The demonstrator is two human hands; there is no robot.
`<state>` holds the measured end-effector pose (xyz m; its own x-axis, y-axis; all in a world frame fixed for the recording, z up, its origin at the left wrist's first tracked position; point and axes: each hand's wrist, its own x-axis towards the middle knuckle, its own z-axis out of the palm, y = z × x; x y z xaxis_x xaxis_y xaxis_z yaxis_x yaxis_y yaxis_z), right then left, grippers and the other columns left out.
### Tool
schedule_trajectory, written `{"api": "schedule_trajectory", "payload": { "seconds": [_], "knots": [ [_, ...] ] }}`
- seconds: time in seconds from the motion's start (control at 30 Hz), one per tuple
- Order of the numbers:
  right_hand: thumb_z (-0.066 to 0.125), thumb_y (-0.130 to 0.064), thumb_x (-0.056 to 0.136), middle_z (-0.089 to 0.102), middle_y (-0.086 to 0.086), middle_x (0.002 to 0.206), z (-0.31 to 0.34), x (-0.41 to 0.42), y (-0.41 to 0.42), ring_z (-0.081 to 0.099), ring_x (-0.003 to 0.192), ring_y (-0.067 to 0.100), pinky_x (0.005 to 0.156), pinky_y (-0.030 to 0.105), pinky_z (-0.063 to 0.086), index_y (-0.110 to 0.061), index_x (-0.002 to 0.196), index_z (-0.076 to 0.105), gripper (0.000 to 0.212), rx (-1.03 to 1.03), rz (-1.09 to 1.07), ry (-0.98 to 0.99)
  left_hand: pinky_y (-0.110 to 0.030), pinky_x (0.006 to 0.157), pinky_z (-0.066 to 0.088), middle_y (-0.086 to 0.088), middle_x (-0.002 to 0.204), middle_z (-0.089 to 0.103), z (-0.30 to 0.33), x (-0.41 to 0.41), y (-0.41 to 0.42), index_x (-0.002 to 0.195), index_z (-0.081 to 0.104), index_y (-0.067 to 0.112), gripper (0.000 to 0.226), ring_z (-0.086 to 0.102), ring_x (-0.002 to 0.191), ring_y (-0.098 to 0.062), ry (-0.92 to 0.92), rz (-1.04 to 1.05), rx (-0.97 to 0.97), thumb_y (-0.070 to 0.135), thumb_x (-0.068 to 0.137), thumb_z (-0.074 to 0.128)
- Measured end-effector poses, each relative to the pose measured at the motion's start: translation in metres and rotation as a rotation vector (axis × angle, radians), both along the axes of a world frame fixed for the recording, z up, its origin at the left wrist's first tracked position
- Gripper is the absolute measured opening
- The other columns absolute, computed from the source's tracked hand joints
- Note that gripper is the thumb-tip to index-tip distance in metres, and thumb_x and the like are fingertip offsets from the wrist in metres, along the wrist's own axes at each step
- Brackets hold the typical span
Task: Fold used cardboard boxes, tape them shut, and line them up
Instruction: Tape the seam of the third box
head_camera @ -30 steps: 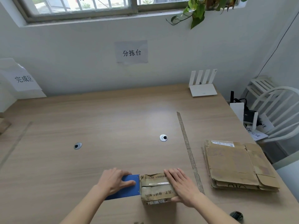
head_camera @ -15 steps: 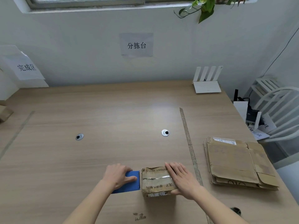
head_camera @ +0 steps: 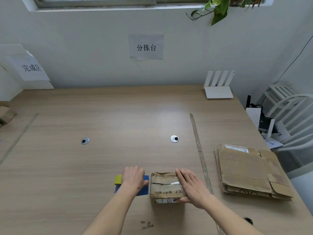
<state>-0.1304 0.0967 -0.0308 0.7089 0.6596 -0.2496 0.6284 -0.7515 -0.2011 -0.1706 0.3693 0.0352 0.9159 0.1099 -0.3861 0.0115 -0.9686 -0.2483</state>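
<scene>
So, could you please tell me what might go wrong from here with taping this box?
The left hand holds the blue tape dispenser right against the small worn cardboard box; pulling it away could drag the box unless the right hand keeps pressing. The clear tape strip already looks wrinkled, so it may not seal flat.

- Light: soft, even daylight from the window (head_camera: 94, 1) far above and beyond the hands; scene bright overall.
- Glare: pale sheen on the table (head_camera: 118, 116), beyond the right hand (head_camera: 192, 186) and just past the right-side grommet (head_camera: 174, 138).
- Shadows: faint, short, directly below the box (head_camera: 165, 187) and both forearms.
- Distortion: wide-angle bowing; wall lines and table edges curve far left and right of the hands.
- Sharpness: centre moderately crisp; the chair (head_camera: 291, 116), far right, is soft and smeared.
</scene>
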Motion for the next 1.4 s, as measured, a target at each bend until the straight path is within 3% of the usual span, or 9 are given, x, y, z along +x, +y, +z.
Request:
{"api": "schedule_trajectory", "payload": {
  "seconds": [0.17, 0.3, 0.43, 0.53, 0.67, 0.8, 1.0, 1.23, 1.4],
  "knots": [
    [0.070, -0.085, 0.053, 0.044, 0.005, 0.140, -0.008, -0.001, -0.010, 0.039, 0.133, 0.025, 0.118, 0.043, 0.014, -0.003, 0.156, 0.027, 0.139, 0.000, -0.012, -0.026, -0.034, 0.070, 0.039, -0.002, 0.102, 0.070, -0.036, -0.050, 0.014, 0.087, 0.057, 0.026, 0.030, 0.067, 0.096, -0.026, 0.108, 0.100, -0.076, 0.054, 0.092, 0.048],
    [0.047, -0.094, 0.071, 0.047, 0.008, 0.148, -0.003, 0.001, -0.002, 0.045, 0.139, 0.029, 0.115, 0.041, 0.018, -0.003, 0.155, 0.030, 0.126, -0.012, -0.002, -0.081, -0.031, 0.060, 0.034, 0.002, 0.090, 0.068, -0.049, -0.066, 0.043, 0.085, 0.057, 0.024, 0.040, 0.068, 0.089, -0.021, 0.010, 0.224, -0.121, 0.061, 0.088, 0.044],
    [0.030, -0.085, 0.090, 0.017, 0.008, 0.167, 0.010, -0.004, 0.039, 0.015, 0.155, 0.027, 0.120, 0.043, 0.006, -0.013, 0.161, 0.017, 0.103, 0.096, 0.034, -0.129, -0.028, 0.054, 0.033, 0.003, 0.083, 0.065, -0.046, -0.061, 0.060, 0.093, 0.061, 0.026, 0.044, 0.066, 0.079, -0.018, -0.108, 0.296, -0.173, 0.064, 0.083, 0.041],
    [0.039, -0.063, 0.099, 0.030, 0.001, 0.164, 0.011, -0.011, 0.081, 0.030, 0.151, 0.021, 0.125, 0.042, 0.016, -0.036, 0.156, 0.029, 0.063, 0.153, 0.152, -0.138, -0.028, 0.058, 0.037, 0.006, 0.081, 0.059, -0.042, -0.058, 0.059, 0.101, 0.064, 0.033, 0.044, 0.066, 0.084, -0.018, -0.158, 0.349, -0.209, 0.067, 0.084, 0.041],
    [0.040, -0.053, 0.099, 0.048, -0.006, 0.152, 0.002, -0.018, 0.107, 0.046, 0.141, 0.025, 0.113, 0.049, 0.041, -0.043, 0.109, 0.061, 0.025, 0.160, 0.245, -0.113, -0.029, 0.063, 0.039, 0.007, 0.091, 0.066, -0.044, -0.064, 0.057, 0.110, 0.064, 0.037, 0.047, 0.066, 0.089, -0.017, -0.168, 0.351, -0.235, 0.070, 0.086, 0.041],
    [0.039, -0.052, 0.099, 0.048, -0.002, 0.151, -0.001, -0.016, 0.111, 0.045, 0.136, 0.025, 0.109, 0.045, 0.043, -0.036, 0.101, 0.067, 0.032, 0.114, 0.229, -0.148, -0.029, 0.066, 0.041, 0.007, 0.097, 0.070, -0.049, -0.074, 0.060, 0.115, 0.063, 0.039, 0.048, 0.066, 0.091, -0.015, -0.160, 0.360, -0.255, 0.070, 0.086, 0.041],
    [0.006, -0.076, 0.094, 0.001, -0.007, 0.170, 0.015, -0.010, 0.115, 0.001, 0.156, 0.017, 0.123, 0.040, -0.001, -0.042, 0.152, 0.036, 0.073, 0.059, 0.218, 0.097, -0.029, 0.071, 0.046, 0.007, 0.099, 0.071, -0.043, -0.079, 0.061, 0.118, 0.063, 0.040, 0.049, 0.066, 0.093, -0.015, -0.183, 0.368, -0.283, 0.070, 0.086, 0.042],
    [0.053, -0.077, 0.081, -0.001, -0.017, 0.168, 0.033, 0.006, 0.076, -0.003, 0.155, 0.006, 0.126, 0.035, -0.005, -0.052, 0.155, 0.010, 0.089, 0.110, 0.173, 0.172, -0.029, 0.065, 0.042, 0.008, 0.092, 0.068, -0.026, -0.072, 0.063, 0.117, 0.063, 0.040, 0.048, 0.065, 0.087, -0.016, -0.218, 0.360, -0.311, 0.069, 0.084, 0.043],
    [0.073, -0.061, 0.076, 0.013, -0.007, 0.168, 0.043, 0.017, 0.041, 0.021, 0.152, 0.019, 0.122, 0.041, 0.021, -0.056, 0.153, 0.014, 0.097, -0.075, 0.156, 0.298, -0.029, 0.067, 0.043, 0.007, 0.100, 0.070, -0.012, -0.062, 0.061, 0.124, 0.060, 0.043, 0.046, 0.065, 0.092, -0.016, -0.247, 0.349, -0.317, 0.067, 0.090, 0.042]
  ]
}}
